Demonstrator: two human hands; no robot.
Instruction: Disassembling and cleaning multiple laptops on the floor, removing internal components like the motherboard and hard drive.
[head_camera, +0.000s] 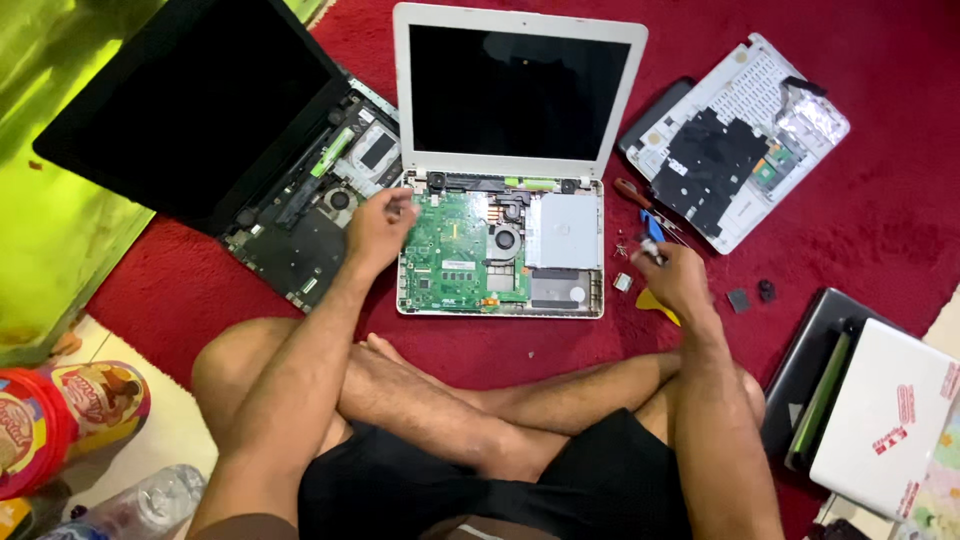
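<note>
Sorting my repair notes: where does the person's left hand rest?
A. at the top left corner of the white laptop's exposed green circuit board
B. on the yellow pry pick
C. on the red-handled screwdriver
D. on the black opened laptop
A: the left hand sits at the upper left corner of the green circuit board inside the white opened laptop.

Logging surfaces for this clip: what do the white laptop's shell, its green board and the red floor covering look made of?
White laptop shell: likely matte plastic, with an even, dull sheen. Green board: looks like lacquered circuit board, studded with chips. Red floor covering: seemingly a fabric carpet, fuzzy and unreflective.
</note>
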